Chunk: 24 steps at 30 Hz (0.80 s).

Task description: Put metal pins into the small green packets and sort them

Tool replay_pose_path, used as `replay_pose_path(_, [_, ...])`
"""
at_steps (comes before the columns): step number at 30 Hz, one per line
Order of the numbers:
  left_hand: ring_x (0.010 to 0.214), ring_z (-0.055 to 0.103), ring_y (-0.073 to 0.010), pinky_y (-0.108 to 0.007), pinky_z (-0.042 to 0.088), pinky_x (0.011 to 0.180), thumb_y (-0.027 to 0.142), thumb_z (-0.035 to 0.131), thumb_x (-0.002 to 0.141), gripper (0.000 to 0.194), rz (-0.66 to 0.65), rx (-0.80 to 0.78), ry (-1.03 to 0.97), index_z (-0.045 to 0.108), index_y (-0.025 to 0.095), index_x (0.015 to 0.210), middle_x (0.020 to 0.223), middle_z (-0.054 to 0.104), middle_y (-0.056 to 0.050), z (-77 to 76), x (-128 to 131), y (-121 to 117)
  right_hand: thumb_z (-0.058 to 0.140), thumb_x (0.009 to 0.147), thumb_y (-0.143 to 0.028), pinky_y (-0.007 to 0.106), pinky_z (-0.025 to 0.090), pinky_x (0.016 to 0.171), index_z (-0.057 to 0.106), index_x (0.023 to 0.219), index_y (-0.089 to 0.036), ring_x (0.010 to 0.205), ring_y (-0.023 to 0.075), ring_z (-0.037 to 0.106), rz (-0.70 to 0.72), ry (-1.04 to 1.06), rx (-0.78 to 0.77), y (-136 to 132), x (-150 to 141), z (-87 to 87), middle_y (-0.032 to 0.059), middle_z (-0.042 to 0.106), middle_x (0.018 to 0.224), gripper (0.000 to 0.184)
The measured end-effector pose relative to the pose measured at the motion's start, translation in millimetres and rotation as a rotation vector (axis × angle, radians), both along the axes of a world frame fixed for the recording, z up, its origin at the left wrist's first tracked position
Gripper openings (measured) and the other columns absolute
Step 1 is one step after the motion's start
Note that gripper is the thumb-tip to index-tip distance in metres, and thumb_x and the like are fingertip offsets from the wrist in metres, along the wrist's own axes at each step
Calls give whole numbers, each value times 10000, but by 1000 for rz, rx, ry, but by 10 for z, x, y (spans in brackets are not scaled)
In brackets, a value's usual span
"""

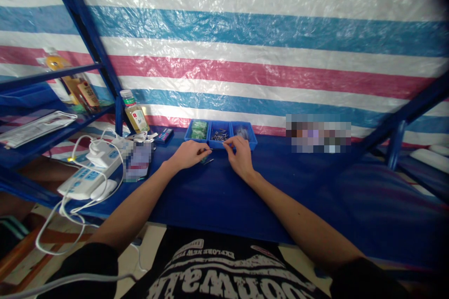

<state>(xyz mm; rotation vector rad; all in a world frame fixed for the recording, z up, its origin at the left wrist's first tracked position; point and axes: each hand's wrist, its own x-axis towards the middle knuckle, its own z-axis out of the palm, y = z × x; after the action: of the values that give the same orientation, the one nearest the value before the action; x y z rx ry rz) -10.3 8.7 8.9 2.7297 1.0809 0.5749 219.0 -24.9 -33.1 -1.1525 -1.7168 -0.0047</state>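
Note:
Both my hands rest on the blue table (pixel 217 196), just in front of a blue tray (pixel 253 142) with three compartments. My left hand (pixel 189 154) is closed in a pinch on a thin metal pin that points right, over a small green part (pixel 206 160) lying on the table. My right hand (pixel 240 154) is also pinched, its fingertips at the tray's front edge near the middle compartment of small metal parts (pixel 220 135). What the right fingers hold is too small to make out. The left compartment holds green pieces (pixel 199 130).
A white power strip (pixel 87 177) with plugs and cables lies at the left table edge. A drink bottle (pixel 135 113) stands by the blue rack post (pixel 94 46); more bottles and papers sit on the left shelf. A striped tarp hangs behind. A blue frame bar (pixel 396 145) rises at right.

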Motion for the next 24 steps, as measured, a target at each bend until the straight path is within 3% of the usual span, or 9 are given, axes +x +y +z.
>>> replay_pose_path(6, [636,645,-143,-236,371,612,452,671,916,247,-125,-61,79,782,236,958,722,728,0,-34,16,-11,579,973,-249,428,390,888,621,863,-232,933,279,552,-134,91,56,48,88,13,55,667,887,118])
replay_pose_path(15, [619,642,-139,-238,361,596,413,659,921,222,-125,-77,113,782,229,928,714,732,-1,-72,28,3,607,965,-260,407,366,899,675,881,-220,941,273,555,-192,82,38,75,118,6,58,701,899,115])
replay_pose_path(24, [651,649,-144,-242,372,624,405,647,927,215,-109,-58,138,778,236,945,729,734,5,-102,34,15,571,1006,-299,390,364,917,769,1017,-229,967,258,567,-230,54,-3,68,129,15,58,763,986,210])
